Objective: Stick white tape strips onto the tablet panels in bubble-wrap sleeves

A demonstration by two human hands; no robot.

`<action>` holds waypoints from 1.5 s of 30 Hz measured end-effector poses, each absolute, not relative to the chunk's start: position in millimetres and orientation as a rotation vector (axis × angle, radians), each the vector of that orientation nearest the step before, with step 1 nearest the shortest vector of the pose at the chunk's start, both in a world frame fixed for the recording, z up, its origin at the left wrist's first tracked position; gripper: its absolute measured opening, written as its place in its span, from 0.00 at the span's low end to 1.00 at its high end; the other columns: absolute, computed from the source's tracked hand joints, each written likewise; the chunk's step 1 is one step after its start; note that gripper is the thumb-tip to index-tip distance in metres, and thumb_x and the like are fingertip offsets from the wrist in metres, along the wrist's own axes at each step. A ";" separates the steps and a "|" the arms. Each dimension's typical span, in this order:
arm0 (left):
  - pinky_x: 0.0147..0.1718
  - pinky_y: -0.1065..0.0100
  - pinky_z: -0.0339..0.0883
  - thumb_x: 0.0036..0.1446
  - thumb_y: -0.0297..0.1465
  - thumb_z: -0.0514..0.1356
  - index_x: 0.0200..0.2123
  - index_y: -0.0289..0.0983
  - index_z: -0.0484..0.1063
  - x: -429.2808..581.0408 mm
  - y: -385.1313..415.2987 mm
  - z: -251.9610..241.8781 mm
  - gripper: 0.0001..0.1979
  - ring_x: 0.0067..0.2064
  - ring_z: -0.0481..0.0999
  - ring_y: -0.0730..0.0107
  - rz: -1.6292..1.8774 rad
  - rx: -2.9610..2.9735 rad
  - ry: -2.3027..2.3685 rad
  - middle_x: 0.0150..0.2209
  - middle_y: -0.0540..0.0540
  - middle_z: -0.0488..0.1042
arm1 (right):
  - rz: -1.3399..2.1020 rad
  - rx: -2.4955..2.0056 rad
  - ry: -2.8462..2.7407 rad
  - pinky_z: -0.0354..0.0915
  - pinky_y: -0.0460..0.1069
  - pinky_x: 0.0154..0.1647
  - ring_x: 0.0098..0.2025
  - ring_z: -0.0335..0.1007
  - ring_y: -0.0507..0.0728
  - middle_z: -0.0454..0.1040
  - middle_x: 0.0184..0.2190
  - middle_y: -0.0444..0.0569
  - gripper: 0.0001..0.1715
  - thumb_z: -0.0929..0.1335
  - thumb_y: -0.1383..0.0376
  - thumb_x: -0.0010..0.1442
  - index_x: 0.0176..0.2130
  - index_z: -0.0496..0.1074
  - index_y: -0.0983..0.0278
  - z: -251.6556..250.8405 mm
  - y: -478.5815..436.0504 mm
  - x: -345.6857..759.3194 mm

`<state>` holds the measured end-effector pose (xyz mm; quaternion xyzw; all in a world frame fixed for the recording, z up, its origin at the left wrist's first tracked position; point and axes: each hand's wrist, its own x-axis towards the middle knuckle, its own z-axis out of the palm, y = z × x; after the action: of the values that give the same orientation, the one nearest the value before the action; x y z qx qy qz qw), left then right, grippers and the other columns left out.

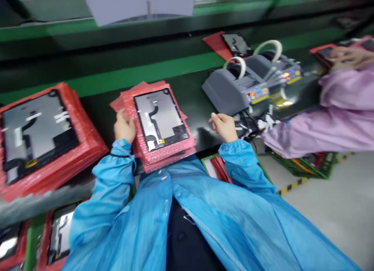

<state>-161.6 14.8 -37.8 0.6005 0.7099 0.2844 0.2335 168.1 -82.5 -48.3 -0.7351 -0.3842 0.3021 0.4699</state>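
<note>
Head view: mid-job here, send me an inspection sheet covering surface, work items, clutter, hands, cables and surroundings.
Surface: dark bench, glossy.
Work items: silver-backed panel lying on the middle stack of red bubble wrap.
Clutter: larger left stack topped by another panel; two grey dispensers, near and far.
Hands: left hand at the middle stack's left edge; right hand curled, contents unclear.
Cables: black cables bunched below the near dispenser.
Surroundings: co-worker's pink sleeve at right; green crate on the floor.

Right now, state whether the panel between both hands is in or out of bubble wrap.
Out: the panel lies on the pink bubble wrap, its dark border uncovered.
</note>
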 end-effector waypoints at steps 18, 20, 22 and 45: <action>0.66 0.41 0.50 0.63 0.41 0.57 0.44 0.46 0.82 -156.7 60.4 -36.6 0.15 0.64 0.64 0.47 0.664 2.434 1.045 0.54 0.46 0.81 | 0.532 -1.507 -0.891 0.52 0.51 0.26 0.23 0.57 0.53 0.66 0.22 0.45 0.13 0.73 0.53 0.53 0.28 0.70 0.57 -2.5 -82.7 164.3; 0.67 0.39 0.47 0.63 0.44 0.57 0.47 0.45 0.82 -156.6 66.0 -47.9 0.17 0.67 0.61 0.44 0.638 2.445 0.959 0.57 0.44 0.79 | 0.738 -1.510 -1.159 0.56 0.50 0.29 0.24 0.58 0.52 0.66 0.22 0.43 0.12 0.72 0.55 0.56 0.29 0.71 0.59 0.8 -53.0 127.8; 0.68 0.37 0.43 0.64 0.47 0.58 0.49 0.45 0.82 -157.1 68.1 -56.6 0.20 0.69 0.59 0.42 0.644 2.454 0.910 0.59 0.43 0.78 | 0.851 -1.548 -1.379 0.59 0.49 0.34 0.26 0.60 0.52 0.66 0.23 0.42 0.11 0.71 0.59 0.58 0.28 0.70 0.60 -1.5 -17.4 95.4; 0.67 0.31 0.44 0.66 0.51 0.57 0.58 0.47 0.77 -159.1 67.4 -67.0 0.24 0.69 0.57 0.39 0.576 2.552 0.865 0.65 0.42 0.71 | 0.559 -2.199 -2.168 0.69 0.54 0.53 0.50 0.77 0.64 0.81 0.43 0.59 0.14 0.67 0.62 0.66 0.42 0.80 0.68 2.3 56.7 32.0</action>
<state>-159.1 67.4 -67.0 0.9090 0.3082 0.2052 0.1916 32.0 56.7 2.3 -0.7007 -0.6909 0.1780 0.0017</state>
